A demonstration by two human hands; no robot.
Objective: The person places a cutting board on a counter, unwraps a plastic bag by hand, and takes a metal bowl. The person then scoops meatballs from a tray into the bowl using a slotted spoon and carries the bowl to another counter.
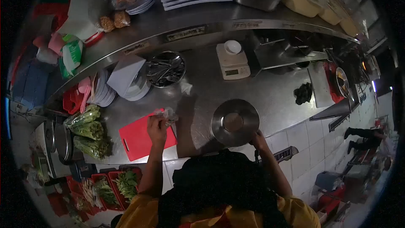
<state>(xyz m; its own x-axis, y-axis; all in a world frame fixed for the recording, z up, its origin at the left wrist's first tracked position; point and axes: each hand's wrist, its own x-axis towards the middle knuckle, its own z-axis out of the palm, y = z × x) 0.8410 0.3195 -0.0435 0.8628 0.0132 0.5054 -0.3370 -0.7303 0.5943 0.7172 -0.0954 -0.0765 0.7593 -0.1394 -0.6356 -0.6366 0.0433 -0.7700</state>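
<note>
My left hand (157,131) is closed on a crumpled clear plastic bag (169,115). Both are over the upper right part of a red cutting board (137,137); I cannot tell whether the hand touches it. With fingers bent at the rim, my right hand (258,140) grips the lower right edge of a wide metal bowl (219,122). At the bowl's bottom lies a small amount of a brownish substance (233,122), whose kind I cannot make out.
A kitchen scale (235,72) bearing a small white bowl (232,47) stands behind the metal bowl. A round container of cutlery (166,69), stacked plates (102,90) and bagged greens (90,137) are to the left. Overhead runs a metal shelf (202,19). A person's legs (363,139) show far right.
</note>
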